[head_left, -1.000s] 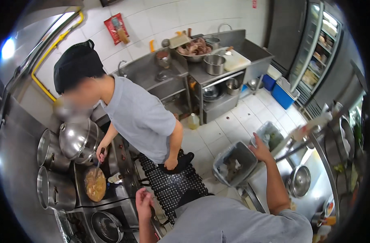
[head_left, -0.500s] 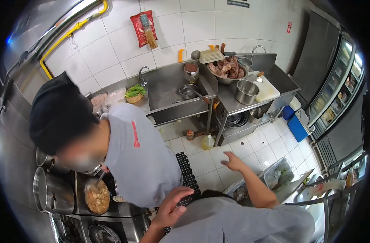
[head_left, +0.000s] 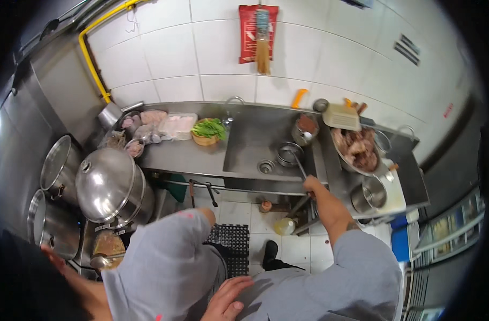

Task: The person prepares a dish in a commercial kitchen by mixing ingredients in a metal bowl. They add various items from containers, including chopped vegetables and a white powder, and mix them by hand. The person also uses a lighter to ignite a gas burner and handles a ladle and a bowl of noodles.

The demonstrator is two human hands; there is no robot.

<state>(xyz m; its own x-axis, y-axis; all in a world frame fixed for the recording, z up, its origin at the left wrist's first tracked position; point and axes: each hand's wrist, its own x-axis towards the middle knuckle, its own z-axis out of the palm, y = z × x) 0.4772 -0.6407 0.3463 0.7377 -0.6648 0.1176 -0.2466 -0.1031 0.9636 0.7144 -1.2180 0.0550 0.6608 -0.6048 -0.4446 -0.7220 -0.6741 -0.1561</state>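
Observation:
My right hand [head_left: 312, 185] is closed around the end of the long handle of a small metal saucepan [head_left: 290, 154]. The saucepan's round bowl is in the steel sink [head_left: 244, 139], to the right of the drain. Low in the middle, my left hand [head_left: 227, 300] holds nothing, its fingers stretched out in front of my grey shirt. A jar [head_left: 305, 129] with reddish-brown contents stands at the sink's right end.
A co-worker in a grey shirt [head_left: 164, 262] bends close on my left, beside large steel pots [head_left: 113, 184]. Greens in a basket [head_left: 208, 132] and packed meat [head_left: 177, 126] lie left of the sink. A bowl of meat [head_left: 356, 150] and a steel pot [head_left: 369, 194] stand at right.
My right hand has reached forward and taken hold of the saucepan's handle. My view has swung left and nearer the sink. The co-worker now appears lower in view.

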